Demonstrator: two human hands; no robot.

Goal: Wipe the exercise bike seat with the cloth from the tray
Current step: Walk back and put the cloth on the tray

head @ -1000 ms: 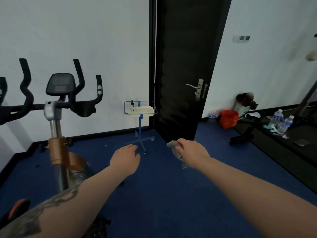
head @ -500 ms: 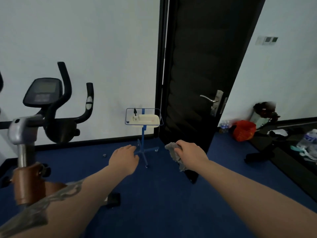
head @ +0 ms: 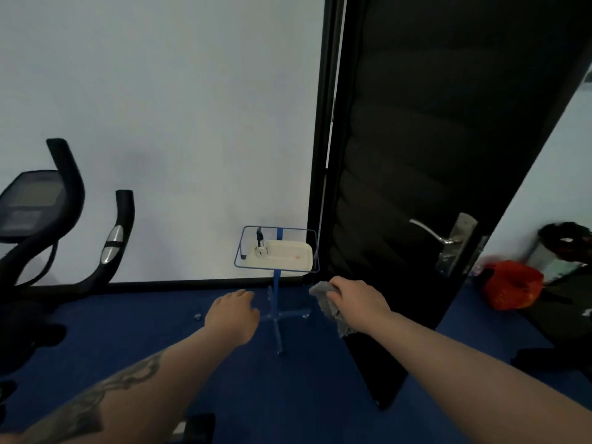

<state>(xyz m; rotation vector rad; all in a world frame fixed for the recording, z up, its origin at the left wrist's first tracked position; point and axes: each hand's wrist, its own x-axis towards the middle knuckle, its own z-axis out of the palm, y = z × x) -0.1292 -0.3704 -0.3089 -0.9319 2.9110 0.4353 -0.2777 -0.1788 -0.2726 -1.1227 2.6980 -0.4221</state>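
Since the earlier frames our view has swung right and closer to the white rectangular plastic tray [head: 282,256] on its thin blue metal stand [head: 276,302]; the black exercise bike [head: 48,232] has slid to the left edge, its seat out of sight. We judge the wiping is finished and the cloth is heading back to the tray. Our right hand [head: 358,301] is clenched around the crumpled soft grey cloth [head: 330,307], near the tray's right corner. Our left hand [head: 232,315] hangs loosely spread, empty, above the dark blue carpet [head: 304,395].
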